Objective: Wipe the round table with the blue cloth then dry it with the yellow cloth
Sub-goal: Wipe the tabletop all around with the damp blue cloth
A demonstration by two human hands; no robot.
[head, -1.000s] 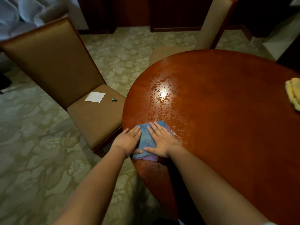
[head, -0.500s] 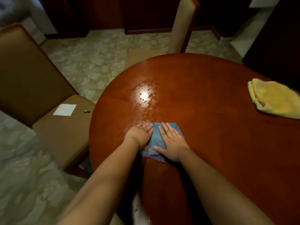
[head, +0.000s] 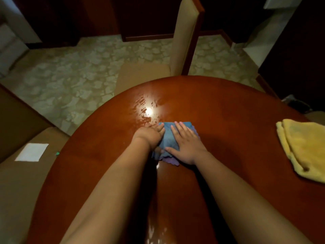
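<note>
While both hands press flat on it, left hand (head: 149, 137) and right hand (head: 186, 146) side by side, fingers straight, the one blue cloth (head: 169, 141) sits mid-table (head: 228, 120). Wet streaks lie just beyond the fingertips, so push forward. One yellow cloth (head: 306, 148) lies well to the right, nearer the right hand. Two chairs beyond.

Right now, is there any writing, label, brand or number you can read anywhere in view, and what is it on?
None can be read.
White paper on the chair seat: looks blank, no marks visible.
Blue cloth and yellow cloth: no tag or print visible.
Table: bare wood, only wet glare.
</note>
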